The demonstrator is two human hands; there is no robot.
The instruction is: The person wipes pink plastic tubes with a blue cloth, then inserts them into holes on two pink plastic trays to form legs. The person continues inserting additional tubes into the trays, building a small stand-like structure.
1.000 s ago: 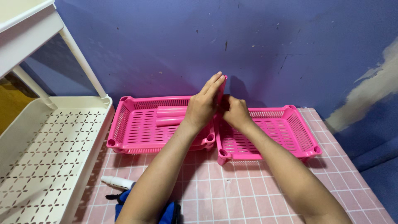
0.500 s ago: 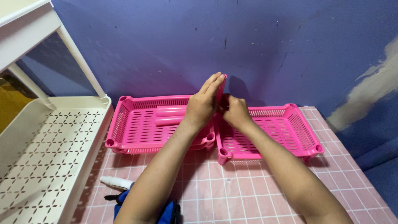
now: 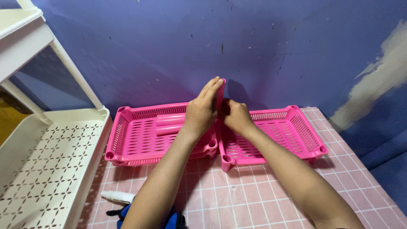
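Two pink slotted plastic trays sit side by side against the purple wall: a left tray (image 3: 140,142) and a right tray (image 3: 292,131). Two pink tubes (image 3: 169,124) lie inside the left tray. Between the trays stands a pink upright tube (image 3: 220,91), at the back corner of the right tray. My left hand (image 3: 202,111) is pressed flat against that tube with its fingers pointing up. My right hand (image 3: 236,116) grips the tube lower down, near the tray's rim.
A white perforated shelf rack (image 3: 38,157) with a slanted white post (image 3: 76,72) fills the left side. The trays rest on a pink tiled mat (image 3: 237,195). A white marker-like object (image 3: 118,196) and a blue and black item (image 3: 125,212) lie near the front edge.
Both hands stay on the upright pink tube with almost no motion. The view has shifted slightly, so the white marker sits a little lower.
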